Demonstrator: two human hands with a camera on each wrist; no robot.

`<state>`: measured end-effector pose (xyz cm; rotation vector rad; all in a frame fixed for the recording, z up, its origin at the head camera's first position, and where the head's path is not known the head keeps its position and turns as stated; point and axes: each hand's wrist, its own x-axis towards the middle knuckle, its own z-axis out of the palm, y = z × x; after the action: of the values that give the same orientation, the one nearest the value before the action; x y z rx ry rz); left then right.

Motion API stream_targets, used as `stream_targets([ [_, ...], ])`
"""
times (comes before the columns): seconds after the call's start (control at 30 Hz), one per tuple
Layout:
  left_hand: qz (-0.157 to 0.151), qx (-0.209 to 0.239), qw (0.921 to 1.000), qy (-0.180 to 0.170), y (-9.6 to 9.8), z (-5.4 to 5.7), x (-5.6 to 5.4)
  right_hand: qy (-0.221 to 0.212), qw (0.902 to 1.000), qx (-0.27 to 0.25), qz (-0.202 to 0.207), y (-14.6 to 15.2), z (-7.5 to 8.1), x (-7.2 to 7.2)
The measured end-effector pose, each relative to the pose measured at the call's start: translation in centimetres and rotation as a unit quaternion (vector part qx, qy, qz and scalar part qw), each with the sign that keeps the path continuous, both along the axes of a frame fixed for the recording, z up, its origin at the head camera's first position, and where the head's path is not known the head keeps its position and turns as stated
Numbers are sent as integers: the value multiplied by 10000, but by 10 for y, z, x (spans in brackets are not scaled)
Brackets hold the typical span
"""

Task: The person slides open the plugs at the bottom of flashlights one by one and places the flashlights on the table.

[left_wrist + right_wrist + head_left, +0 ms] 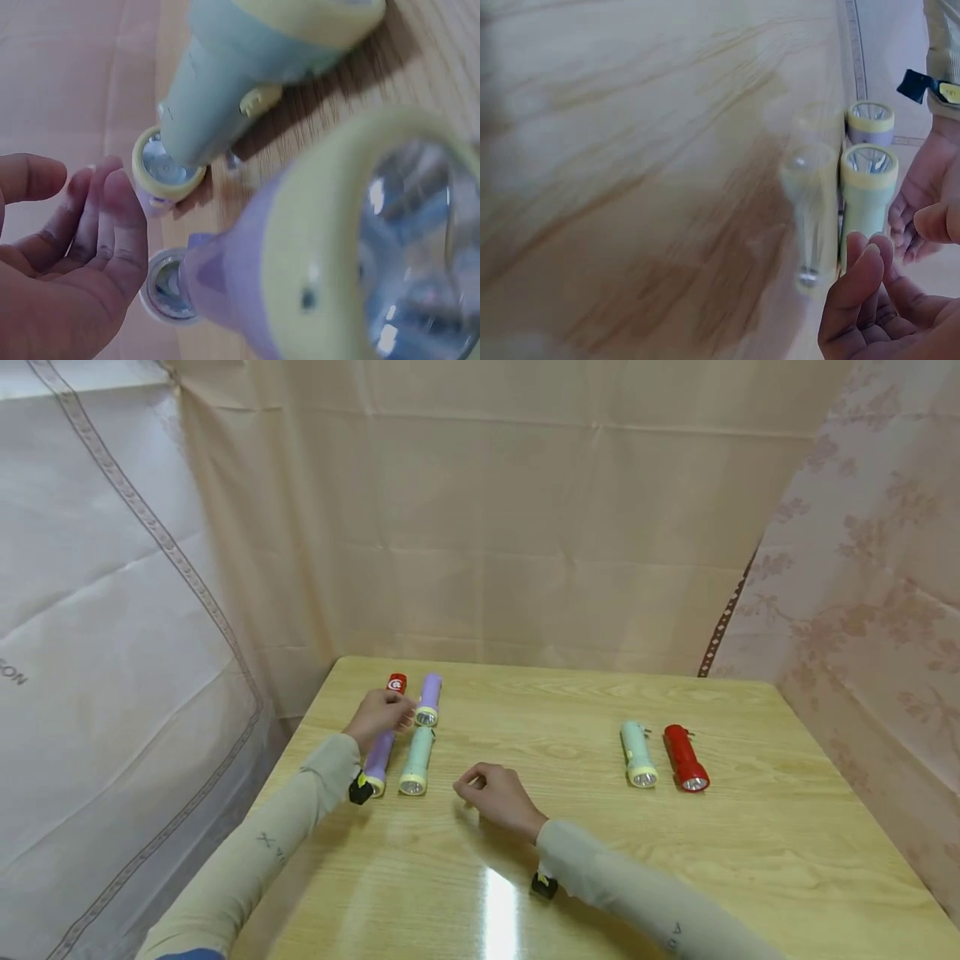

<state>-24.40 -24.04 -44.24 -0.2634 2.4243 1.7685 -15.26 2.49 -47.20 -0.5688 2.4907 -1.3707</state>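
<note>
Four plastic flashlights lie at the left of the table as two short columns, an arrangement that looks deliberate, since the lenses in view all face the person: a red cylindrical flashlight behind a lilac flashlight with a cream rim, and a lilac flashlight with a cream switch behind a mint-green flashlight with a cream head. The left hand hovers over the outer column, hiding part of the red one; its fingers bend loosely together, the thumb stands apart, and nothing is gripped. The right hand hangs above bare wood beside the group, fingers gently curled and thumb clear of them — also empty, perhaps kept low to stay within easy reach. Well apart on the right, a pale mint flashlight and a glossy red flashlight lie side by side without touching, lenses likewise toward the person. The light wood-grain table is smooth enough to throw back a bright streak of light near its front. Creased beige cloth hangs behind it, with white cloth crossed by a brown strip at left and pink-flowered cloth at right — seemingly a screened-off corner.
</note>
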Motion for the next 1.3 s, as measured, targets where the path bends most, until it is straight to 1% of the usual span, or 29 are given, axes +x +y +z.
stream_targets([
  [0.17,-31,-285,9995,-148,3,-2,-3,28,10000,-5,50,-14,0,-1],
  [0.3,-144,-642,9978,-98,6,0,-1,18,9999,39,136,-25,1,-2],
  [0.4,-248,-879,9958,-48,8,0,2,-15,9999,46,111,-33,0,-3],
  [0.53,-310,-924,9952,-64,9,-2,4,-84,9999,108,27,-42,0,-4],
  [0.7,-337,-917,9952,-91,9,-2,3,-76,9993,359,-120,-51,3,-7],
  [0.83,-370,-861,9956,-57,10,0,5,-110,9987,455,-206,-56,2,-10],
  [1.0,-378,-894,9953,-33,11,1,7,-322,9976,507,-353,-63,0,-13],
  [1.2,-339,-879,9955,-95,10,-2,4,-639,9951,549,-520,-69,-2,-17],
  [1.3,-325,-845,9958,-112,9,-4,3,-817,9942,435,-549,-71,0,-18],
])
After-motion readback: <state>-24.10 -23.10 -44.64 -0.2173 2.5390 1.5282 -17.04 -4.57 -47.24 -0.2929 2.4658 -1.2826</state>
